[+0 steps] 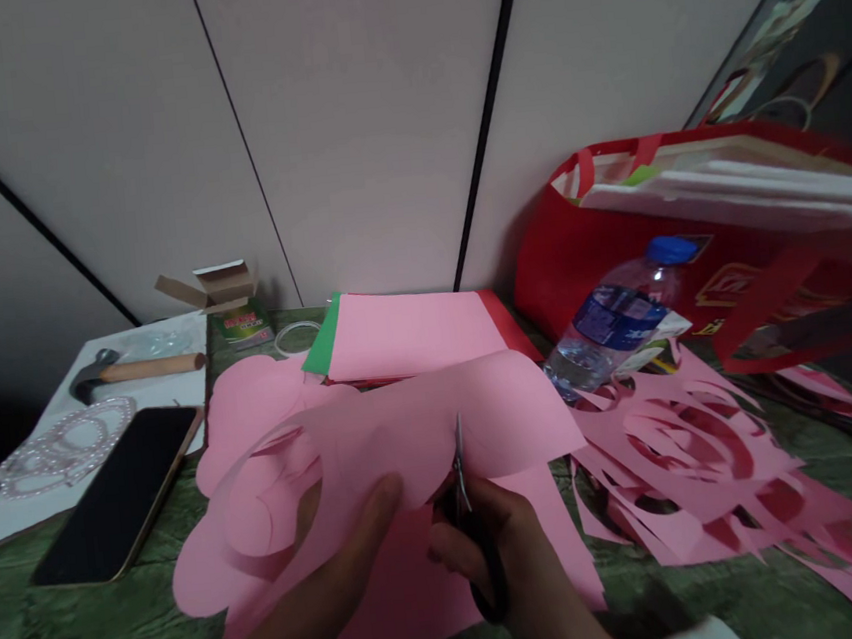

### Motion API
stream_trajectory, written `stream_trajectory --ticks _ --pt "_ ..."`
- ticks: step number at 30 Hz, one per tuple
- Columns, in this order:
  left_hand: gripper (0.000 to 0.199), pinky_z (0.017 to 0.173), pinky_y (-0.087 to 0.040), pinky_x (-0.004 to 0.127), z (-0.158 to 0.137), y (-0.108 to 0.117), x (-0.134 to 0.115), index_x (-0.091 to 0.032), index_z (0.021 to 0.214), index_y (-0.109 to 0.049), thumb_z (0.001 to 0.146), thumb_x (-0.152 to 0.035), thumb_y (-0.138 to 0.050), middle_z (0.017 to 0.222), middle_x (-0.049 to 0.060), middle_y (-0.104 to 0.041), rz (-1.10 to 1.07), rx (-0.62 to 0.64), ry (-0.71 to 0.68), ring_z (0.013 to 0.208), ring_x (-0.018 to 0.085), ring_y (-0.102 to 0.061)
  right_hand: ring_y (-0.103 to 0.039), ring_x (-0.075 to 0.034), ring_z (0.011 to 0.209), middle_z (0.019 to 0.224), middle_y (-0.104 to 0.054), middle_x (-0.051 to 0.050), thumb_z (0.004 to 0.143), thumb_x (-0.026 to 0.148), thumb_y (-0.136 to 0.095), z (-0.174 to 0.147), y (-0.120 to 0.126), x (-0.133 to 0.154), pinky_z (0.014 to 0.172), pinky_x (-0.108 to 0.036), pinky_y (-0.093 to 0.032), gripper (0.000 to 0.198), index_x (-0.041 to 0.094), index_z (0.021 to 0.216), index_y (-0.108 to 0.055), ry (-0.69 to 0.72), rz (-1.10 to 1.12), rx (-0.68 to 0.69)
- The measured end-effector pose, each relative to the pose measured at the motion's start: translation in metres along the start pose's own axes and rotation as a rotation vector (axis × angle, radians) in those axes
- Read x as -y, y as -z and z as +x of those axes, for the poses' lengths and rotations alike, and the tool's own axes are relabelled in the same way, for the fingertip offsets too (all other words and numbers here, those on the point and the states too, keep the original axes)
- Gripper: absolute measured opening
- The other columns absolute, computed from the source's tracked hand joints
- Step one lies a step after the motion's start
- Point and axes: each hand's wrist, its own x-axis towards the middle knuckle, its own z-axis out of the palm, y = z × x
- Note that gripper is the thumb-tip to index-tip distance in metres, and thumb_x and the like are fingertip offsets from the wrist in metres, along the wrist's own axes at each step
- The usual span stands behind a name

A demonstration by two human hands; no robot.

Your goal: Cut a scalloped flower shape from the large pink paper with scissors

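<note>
A large sheet of pink paper (406,427) curves up in front of me, with a rounded opening cut at its left side. My left hand (368,536) grips its lower edge, thumb on the near face and the other fingers hidden behind. My right hand (504,543) is closed round the black handles of a pair of scissors (460,467). The blades point up and sit at the sheet's lower edge, right of my left thumb. Beneath lie another flat pink sheet (423,601) and, to the left, several pink cut-outs with rounded edges (242,397).
Pink paper scraps (702,454) pile up at right, by a tilted water bottle (614,316) and a red bag (540,248). Stacked coloured paper (412,326) lies behind. At left are a phone (122,494), a hammer (148,368), bead strings (69,449) and a small open box (241,322).
</note>
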Motion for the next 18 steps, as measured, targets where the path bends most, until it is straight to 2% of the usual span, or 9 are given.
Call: stream_trajectory --ticks 7,12,18 --pt "0.026 0.077 -0.047 0.035 0.001 0.0 -0.002 -0.022 0.085 -0.052 0.067 -0.038 -0.06 0.089 0.006 -0.065 -0.029 -0.017 -0.024 0.091 0.025 -0.059 -0.045 -0.011 0.048 0.054 -0.051 0.003 0.065 0.041 -0.068 0.002 0.002 -0.003 0.046 -0.022 -0.031 0.029 0.017 0.076 -0.058 0.002 -0.05 -0.017" --pt "0.03 0.075 -0.047 0.038 0.006 0.002 0.001 -0.022 0.084 -0.052 0.066 -0.044 -0.06 0.087 0.007 -0.065 0.004 0.006 -0.017 0.09 0.028 -0.06 -0.043 -0.01 0.044 0.05 -0.051 0.003 0.06 0.043 -0.07 0.002 0.001 0.0 0.043 -0.022 -0.03 0.031 0.017 0.073 -0.059 -0.046 -0.078 -0.059" --pt "0.035 0.081 -0.044 0.042 0.01 0.002 0.008 -0.022 0.086 -0.054 0.066 -0.05 -0.058 0.092 0.01 -0.065 0.013 -0.021 -0.033 0.096 0.03 -0.058 -0.042 -0.009 0.041 0.046 -0.048 0.005 0.056 0.041 -0.071 0.003 -0.002 -0.002 0.041 -0.02 -0.031 0.032 0.016 0.071 -0.058 -0.054 -0.056 -0.063"
